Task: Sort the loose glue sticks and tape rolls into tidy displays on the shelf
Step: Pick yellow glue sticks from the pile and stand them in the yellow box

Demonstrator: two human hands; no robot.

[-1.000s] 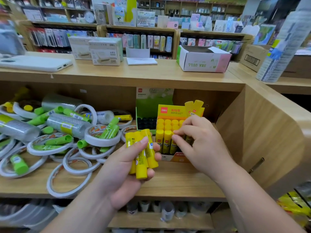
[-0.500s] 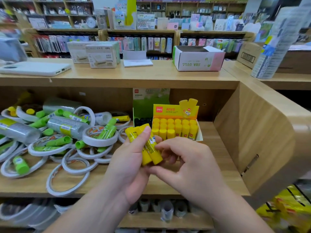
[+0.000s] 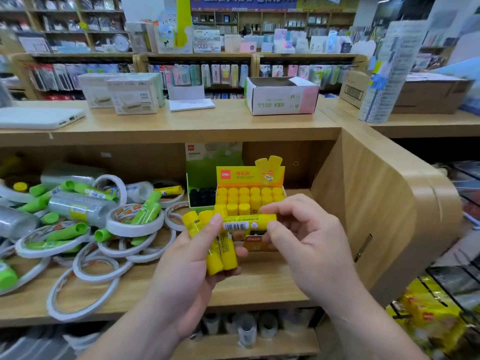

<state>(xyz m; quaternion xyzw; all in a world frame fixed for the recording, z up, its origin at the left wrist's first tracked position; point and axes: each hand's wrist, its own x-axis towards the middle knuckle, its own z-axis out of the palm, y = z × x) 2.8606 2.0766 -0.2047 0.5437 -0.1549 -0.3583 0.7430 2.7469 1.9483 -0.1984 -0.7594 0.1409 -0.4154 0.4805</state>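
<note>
My left hand (image 3: 187, 266) grips a bundle of yellow glue sticks (image 3: 220, 253) in front of the shelf. My right hand (image 3: 306, 242) pinches one yellow glue stick (image 3: 246, 222) sideways, its other end against my left thumb. Behind them stands the orange display box (image 3: 249, 175), nearly full of upright yellow sticks. A green display box (image 3: 205, 175) with black caps sits to its left. Loose green glue sticks (image 3: 148, 211), white tape rolls (image 3: 132, 227) and wrapped clear tape packs (image 3: 80, 206) lie heaped on the left of the shelf.
The wooden shelf board (image 3: 259, 284) runs below my hands, with a wooden side panel (image 3: 368, 214) to the right. A white tablet (image 3: 39, 116), white boxes (image 3: 132, 96) and an open carton (image 3: 280, 97) stand on the counter above. More tape rolls (image 3: 246, 331) sit on the lower shelf.
My right hand left the display box, came back to my left hand and drew one yellow stick out of the bundle, turning it sideways.
</note>
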